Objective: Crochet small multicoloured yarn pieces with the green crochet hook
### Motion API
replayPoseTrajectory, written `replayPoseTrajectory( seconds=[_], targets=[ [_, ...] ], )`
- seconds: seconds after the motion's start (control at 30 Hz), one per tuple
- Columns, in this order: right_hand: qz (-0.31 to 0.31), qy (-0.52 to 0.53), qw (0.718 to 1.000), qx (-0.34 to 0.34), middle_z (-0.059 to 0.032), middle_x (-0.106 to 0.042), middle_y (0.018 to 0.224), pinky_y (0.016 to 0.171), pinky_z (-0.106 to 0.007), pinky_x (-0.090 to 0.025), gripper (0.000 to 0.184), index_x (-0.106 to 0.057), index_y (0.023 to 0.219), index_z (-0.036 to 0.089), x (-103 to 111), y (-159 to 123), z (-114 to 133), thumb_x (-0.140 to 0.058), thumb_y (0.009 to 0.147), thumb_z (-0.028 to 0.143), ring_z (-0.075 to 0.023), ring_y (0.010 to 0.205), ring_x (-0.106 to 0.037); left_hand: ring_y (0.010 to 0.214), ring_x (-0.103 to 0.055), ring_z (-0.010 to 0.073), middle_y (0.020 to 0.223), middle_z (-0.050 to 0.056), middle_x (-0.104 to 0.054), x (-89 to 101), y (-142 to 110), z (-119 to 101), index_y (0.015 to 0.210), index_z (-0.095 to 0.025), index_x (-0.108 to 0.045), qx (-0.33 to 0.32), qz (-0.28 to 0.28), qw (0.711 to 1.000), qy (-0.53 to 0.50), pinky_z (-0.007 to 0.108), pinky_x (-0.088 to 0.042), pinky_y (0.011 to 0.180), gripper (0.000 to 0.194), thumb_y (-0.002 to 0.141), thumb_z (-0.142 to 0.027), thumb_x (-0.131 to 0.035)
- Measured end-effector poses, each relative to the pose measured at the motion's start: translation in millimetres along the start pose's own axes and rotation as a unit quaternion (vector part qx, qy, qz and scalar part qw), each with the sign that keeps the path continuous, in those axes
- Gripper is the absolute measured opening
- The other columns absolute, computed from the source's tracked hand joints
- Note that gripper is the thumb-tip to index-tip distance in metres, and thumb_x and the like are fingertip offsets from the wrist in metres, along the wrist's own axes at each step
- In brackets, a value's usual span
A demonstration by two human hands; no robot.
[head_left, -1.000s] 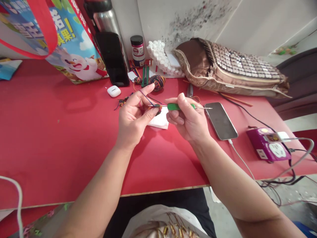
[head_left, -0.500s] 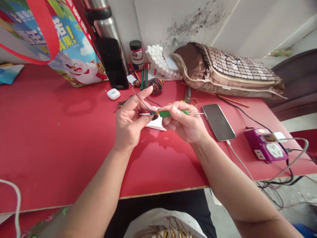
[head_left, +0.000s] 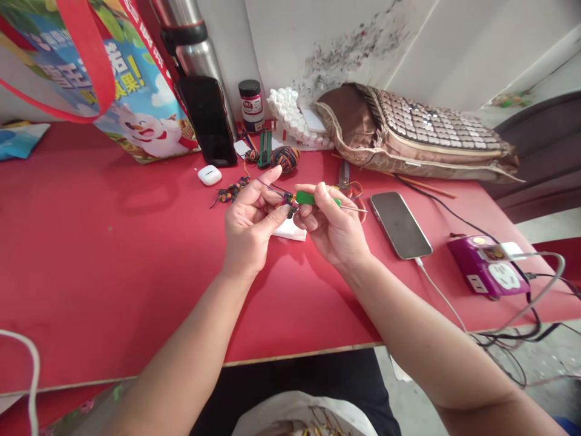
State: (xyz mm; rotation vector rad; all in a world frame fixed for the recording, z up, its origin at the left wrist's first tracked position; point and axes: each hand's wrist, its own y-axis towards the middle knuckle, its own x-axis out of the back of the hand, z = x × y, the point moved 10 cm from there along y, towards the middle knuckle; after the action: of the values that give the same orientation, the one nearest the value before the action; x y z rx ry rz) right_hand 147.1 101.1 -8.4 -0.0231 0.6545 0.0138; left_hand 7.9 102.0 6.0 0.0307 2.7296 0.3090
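Note:
My left hand (head_left: 250, 225) pinches a small piece of multicoloured crochet work (head_left: 289, 204), its index finger raised with a strand of yarn running over it. In my right hand (head_left: 334, 225) is a crochet hook with a green handle (head_left: 313, 198), gripped between thumb and fingers; one thin metal end points right. The hook's other end meets the crochet work, and its tip is hidden there. Behind my hands lies a ball of dark variegated yarn (head_left: 285, 158). A finished-looking strip of knotted yarn (head_left: 232, 190) rests beside my left fingers. Under the hands is a folded white paper (head_left: 290, 230).
On the red table (head_left: 136, 260) a white earbud case (head_left: 209, 175) and a black phone (head_left: 207, 121) leaning on a steel flask (head_left: 195, 48) stand at the left. Rightward are a charging phone (head_left: 401, 225), a purple power socket (head_left: 488, 266) and a brown cushion-like bag (head_left: 422, 127).
Both hands have shifted slightly; the left moved right. The hook has drawn back to the right, and its shaft no longer shows past the crochet work on the left.

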Motion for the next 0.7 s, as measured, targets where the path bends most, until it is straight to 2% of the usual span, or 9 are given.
replayPoseTrajectory(
  seconds=[0.1,0.27,0.43,0.57,0.7],
  targets=[
    [0.009,0.006,1.000,-0.012,0.0041,-0.064,0.063,0.056,-0.027,-0.045,0.030,-0.086,0.087,0.022,0.9,2.3,-3.2,-0.094,0.082,0.050,-0.0068,0.051,-0.043,0.076,-0.066,0.0109,0.081,-0.005,-0.066,1.7,0.7,3.0,0.123,-0.032,-0.083,0.011,0.006,1.000,-0.007,0.025,-0.060,0.078,0.045,0.081,-0.021,-0.094],
    [0.018,-0.006,0.999,-0.027,0.0046,-0.063,0.064,0.054,-0.027,-0.041,0.031,-0.085,0.089,0.021,2.2,5.3,-7.2,-0.093,0.083,0.050,-0.0063,0.051,-0.040,0.082,-0.073,0.0134,0.086,-0.003,-0.073,2.9,3.8,7.6,0.131,-0.033,-0.078,0.022,0.042,0.999,-0.007,0.028,-0.061,0.081,0.042,0.091,-0.024,-0.086],
    [0.047,-0.026,0.998,-0.025,0.0051,-0.061,0.062,0.053,-0.027,-0.039,0.037,-0.084,0.082,0.019,-1.3,5.6,-5.7,-0.095,0.078,0.054,-0.0054,0.050,-0.038,0.076,-0.069,0.0133,0.080,-0.003,-0.070,10.1,7.0,3.2,0.129,-0.034,-0.082,-0.010,0.018,1.000,0.006,0.026,-0.060,0.074,0.047,0.084,-0.021,-0.091],
    [0.083,-0.032,0.996,-0.016,0.0027,-0.065,0.061,0.053,-0.028,-0.039,0.040,-0.086,0.083,0.019,-6.0,4.6,-2.7,-0.096,0.075,0.056,-0.0066,0.050,-0.043,0.070,-0.065,0.0105,0.078,-0.004,-0.068,8.2,5.4,-1.3,0.126,-0.034,-0.085,-0.034,0.004,0.999,-0.007,0.023,-0.058,0.068,0.048,0.081,-0.021,-0.093],
    [0.054,0.002,0.999,-0.001,0.0041,-0.064,0.060,0.052,-0.027,-0.040,0.035,-0.088,0.086,0.021,-3.4,4.8,1.0,-0.095,0.078,0.054,-0.0055,0.048,-0.039,0.075,-0.071,0.0115,0.080,-0.004,-0.072,-0.9,1.9,-0.6,0.126,-0.033,-0.085,-0.014,0.022,0.999,-0.029,0.023,-0.061,0.074,0.047,0.082,-0.020,-0.092]
  ],
)
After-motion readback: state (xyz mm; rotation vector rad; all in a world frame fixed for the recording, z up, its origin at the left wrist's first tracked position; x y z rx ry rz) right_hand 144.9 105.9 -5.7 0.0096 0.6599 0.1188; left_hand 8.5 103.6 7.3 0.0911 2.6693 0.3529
